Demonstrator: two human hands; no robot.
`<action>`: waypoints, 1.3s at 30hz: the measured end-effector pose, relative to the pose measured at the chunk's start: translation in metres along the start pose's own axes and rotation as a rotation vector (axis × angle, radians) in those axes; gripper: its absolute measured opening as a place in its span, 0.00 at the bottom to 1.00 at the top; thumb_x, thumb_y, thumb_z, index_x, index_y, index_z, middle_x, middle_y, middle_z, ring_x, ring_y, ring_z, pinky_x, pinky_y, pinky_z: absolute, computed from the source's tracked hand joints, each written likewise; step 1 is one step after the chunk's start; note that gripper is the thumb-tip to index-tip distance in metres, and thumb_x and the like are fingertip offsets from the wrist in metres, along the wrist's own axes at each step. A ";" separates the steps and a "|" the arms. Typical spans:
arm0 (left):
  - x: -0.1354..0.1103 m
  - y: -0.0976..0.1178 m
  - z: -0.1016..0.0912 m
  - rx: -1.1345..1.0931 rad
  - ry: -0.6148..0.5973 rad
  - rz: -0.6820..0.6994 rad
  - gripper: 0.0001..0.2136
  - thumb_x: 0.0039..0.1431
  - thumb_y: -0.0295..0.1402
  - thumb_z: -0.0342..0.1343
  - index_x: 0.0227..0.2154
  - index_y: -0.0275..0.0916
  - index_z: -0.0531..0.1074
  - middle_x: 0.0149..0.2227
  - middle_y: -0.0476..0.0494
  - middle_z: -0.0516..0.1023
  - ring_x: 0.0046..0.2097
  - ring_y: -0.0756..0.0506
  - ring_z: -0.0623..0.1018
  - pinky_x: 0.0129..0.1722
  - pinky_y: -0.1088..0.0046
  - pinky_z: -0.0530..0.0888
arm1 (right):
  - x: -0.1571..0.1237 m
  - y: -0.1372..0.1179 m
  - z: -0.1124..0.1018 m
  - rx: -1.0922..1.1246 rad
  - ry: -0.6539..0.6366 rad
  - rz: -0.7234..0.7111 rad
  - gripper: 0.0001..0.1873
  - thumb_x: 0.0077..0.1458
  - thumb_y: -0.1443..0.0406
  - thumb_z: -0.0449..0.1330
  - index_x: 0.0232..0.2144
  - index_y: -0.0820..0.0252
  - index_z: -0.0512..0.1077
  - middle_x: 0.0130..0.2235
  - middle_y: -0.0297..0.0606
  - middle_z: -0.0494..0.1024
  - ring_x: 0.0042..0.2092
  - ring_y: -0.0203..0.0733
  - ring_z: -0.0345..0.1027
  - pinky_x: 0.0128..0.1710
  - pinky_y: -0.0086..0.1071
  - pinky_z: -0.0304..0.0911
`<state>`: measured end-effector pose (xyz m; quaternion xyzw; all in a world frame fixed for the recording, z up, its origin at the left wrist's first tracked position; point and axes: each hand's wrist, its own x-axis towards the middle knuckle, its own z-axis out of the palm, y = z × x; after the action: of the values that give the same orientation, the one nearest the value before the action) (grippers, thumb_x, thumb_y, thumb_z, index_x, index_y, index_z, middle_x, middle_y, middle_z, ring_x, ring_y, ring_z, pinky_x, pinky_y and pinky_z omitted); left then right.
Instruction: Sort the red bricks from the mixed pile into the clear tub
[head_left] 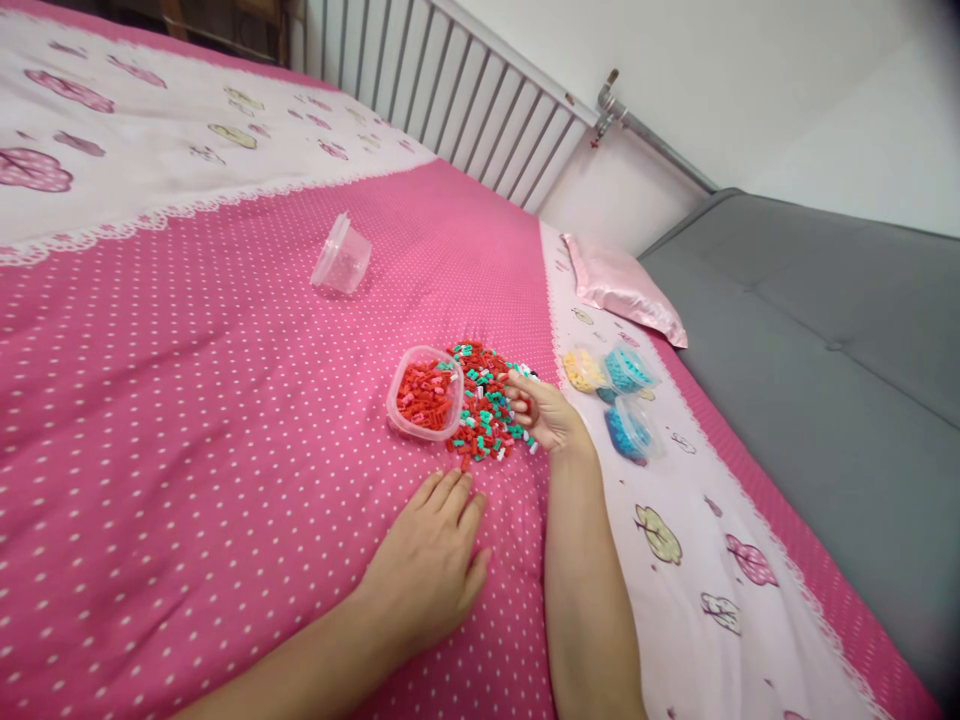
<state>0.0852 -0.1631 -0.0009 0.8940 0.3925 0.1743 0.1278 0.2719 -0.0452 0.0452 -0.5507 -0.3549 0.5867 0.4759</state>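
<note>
A loose pile of small red, green and white pieces (484, 405) lies on the pink dotted bedspread (187, 400). Touching its left side is a clear plastic tub (424, 393) holding red pieces. My right hand (544, 410) rests at the pile's right edge, fingers curled and pinching among the pieces; what they hold is too small to make out. My left hand (431, 560) lies flat on the bedspread just below the pile, fingers stretched out, holding nothing.
An empty clear tub (341, 256) lies on its side farther up the bed. Three lidded tubs sit right of the pile: yellow pieces (583, 370), light blue (628, 368), blue (630, 432). A pink pillow (622, 285), a grey sofa (825, 380) and a radiator (465, 90) border the bed.
</note>
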 end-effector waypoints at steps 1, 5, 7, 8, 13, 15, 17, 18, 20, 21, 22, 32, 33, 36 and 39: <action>0.000 0.000 0.000 -0.003 -0.001 -0.001 0.22 0.59 0.38 0.41 0.53 0.33 0.65 0.55 0.35 0.66 0.59 0.38 0.62 0.59 0.57 0.56 | 0.000 -0.001 0.000 0.062 -0.008 0.022 0.16 0.38 0.60 0.68 0.28 0.62 0.70 0.21 0.27 0.68 0.18 0.23 0.54 0.11 0.17 0.43; -0.001 0.000 0.000 -0.011 0.005 0.005 0.22 0.60 0.38 0.41 0.53 0.33 0.65 0.56 0.34 0.66 0.59 0.38 0.62 0.59 0.57 0.56 | -0.001 -0.006 -0.001 0.302 -0.062 0.098 0.05 0.48 0.65 0.63 0.28 0.61 0.70 0.30 0.33 0.76 0.23 0.24 0.64 0.14 0.14 0.53; -0.001 -0.001 0.001 -0.013 0.021 0.009 0.22 0.59 0.38 0.41 0.52 0.33 0.65 0.55 0.35 0.66 0.59 0.38 0.62 0.59 0.57 0.56 | 0.000 -0.007 -0.002 0.399 -0.100 0.102 0.02 0.51 0.67 0.60 0.28 0.61 0.70 0.33 0.35 0.77 0.28 0.27 0.69 0.17 0.15 0.59; -0.001 -0.001 0.002 -0.014 0.030 0.009 0.22 0.59 0.38 0.41 0.52 0.33 0.65 0.55 0.35 0.67 0.58 0.38 0.62 0.59 0.57 0.56 | 0.000 -0.008 -0.003 0.437 -0.115 0.099 0.01 0.52 0.67 0.59 0.29 0.60 0.70 0.34 0.35 0.77 0.31 0.29 0.71 0.20 0.15 0.62; -0.001 -0.001 0.002 -0.018 0.033 0.004 0.22 0.59 0.38 0.42 0.53 0.34 0.65 0.55 0.35 0.67 0.58 0.38 0.63 0.59 0.58 0.56 | 0.002 -0.007 -0.005 0.504 -0.116 0.082 0.03 0.51 0.71 0.58 0.32 0.60 0.70 0.36 0.36 0.78 0.41 0.35 0.72 0.30 0.20 0.70; -0.001 -0.001 0.001 -0.015 0.018 0.003 0.22 0.59 0.38 0.42 0.53 0.33 0.65 0.56 0.35 0.66 0.59 0.38 0.62 0.59 0.58 0.55 | 0.002 -0.008 -0.005 0.503 -0.102 0.075 0.04 0.51 0.71 0.58 0.32 0.60 0.70 0.36 0.36 0.78 0.41 0.35 0.72 0.31 0.22 0.71; -0.001 -0.001 0.001 -0.014 0.005 0.002 0.22 0.59 0.38 0.41 0.53 0.33 0.65 0.56 0.35 0.66 0.59 0.38 0.62 0.59 0.57 0.55 | 0.002 -0.008 -0.003 0.510 -0.081 0.075 0.03 0.52 0.69 0.58 0.33 0.61 0.70 0.35 0.36 0.78 0.40 0.35 0.72 0.32 0.23 0.72; -0.001 -0.001 0.001 -0.013 0.001 0.001 0.22 0.60 0.38 0.41 0.53 0.34 0.65 0.56 0.35 0.66 0.59 0.38 0.62 0.59 0.57 0.55 | 0.002 -0.008 -0.003 0.513 -0.069 0.076 0.03 0.53 0.68 0.58 0.33 0.61 0.70 0.34 0.37 0.78 0.39 0.35 0.72 0.33 0.23 0.72; -0.001 -0.001 0.001 -0.013 0.002 0.000 0.22 0.60 0.38 0.40 0.53 0.34 0.65 0.56 0.35 0.66 0.59 0.38 0.62 0.59 0.57 0.55 | 0.003 -0.008 -0.002 0.506 -0.034 0.064 0.03 0.54 0.67 0.58 0.32 0.62 0.70 0.32 0.36 0.77 0.36 0.33 0.72 0.34 0.23 0.71; 0.000 -0.001 0.001 -0.013 0.005 -0.001 0.22 0.60 0.38 0.40 0.53 0.34 0.65 0.56 0.35 0.66 0.59 0.38 0.62 0.59 0.57 0.55 | 0.003 -0.008 -0.002 0.489 -0.014 0.053 0.02 0.53 0.67 0.58 0.31 0.61 0.70 0.30 0.34 0.76 0.34 0.32 0.72 0.33 0.22 0.71; -0.001 -0.001 0.001 -0.012 0.008 0.000 0.22 0.60 0.38 0.41 0.53 0.33 0.65 0.56 0.35 0.66 0.59 0.38 0.62 0.59 0.57 0.56 | 0.004 -0.007 -0.002 0.460 0.004 0.040 0.02 0.52 0.67 0.59 0.30 0.61 0.70 0.27 0.33 0.75 0.31 0.30 0.71 0.31 0.21 0.70; 0.000 0.000 0.001 -0.018 0.021 0.006 0.22 0.59 0.38 0.42 0.53 0.33 0.65 0.55 0.35 0.67 0.59 0.38 0.62 0.59 0.57 0.55 | 0.009 0.012 -0.007 -0.416 0.214 -0.195 0.15 0.33 0.58 0.67 0.24 0.64 0.74 0.20 0.30 0.71 0.23 0.30 0.62 0.22 0.24 0.55; 0.000 0.000 0.001 -0.020 0.026 0.007 0.22 0.59 0.38 0.42 0.52 0.33 0.65 0.55 0.35 0.67 0.58 0.38 0.62 0.59 0.57 0.55 | 0.011 0.015 -0.008 -0.508 0.217 -0.215 0.15 0.33 0.58 0.66 0.23 0.64 0.74 0.22 0.32 0.74 0.26 0.33 0.65 0.26 0.26 0.58; 0.000 0.000 0.001 -0.026 0.027 0.004 0.22 0.59 0.38 0.42 0.52 0.33 0.65 0.55 0.35 0.67 0.58 0.38 0.62 0.59 0.57 0.56 | 0.017 0.023 -0.011 -0.733 0.206 -0.225 0.15 0.32 0.57 0.66 0.23 0.63 0.76 0.23 0.33 0.75 0.27 0.36 0.66 0.30 0.29 0.59; 0.000 0.000 0.000 -0.025 0.015 0.002 0.22 0.59 0.38 0.42 0.52 0.33 0.66 0.55 0.34 0.67 0.58 0.37 0.63 0.59 0.57 0.56 | 0.019 0.026 -0.011 -0.927 0.242 -0.205 0.14 0.34 0.57 0.65 0.24 0.62 0.77 0.18 0.31 0.72 0.23 0.35 0.64 0.26 0.28 0.57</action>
<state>0.0854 -0.1629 -0.0011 0.8914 0.3903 0.1861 0.1357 0.2792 -0.0357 0.0135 -0.7312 -0.5732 0.2489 0.2736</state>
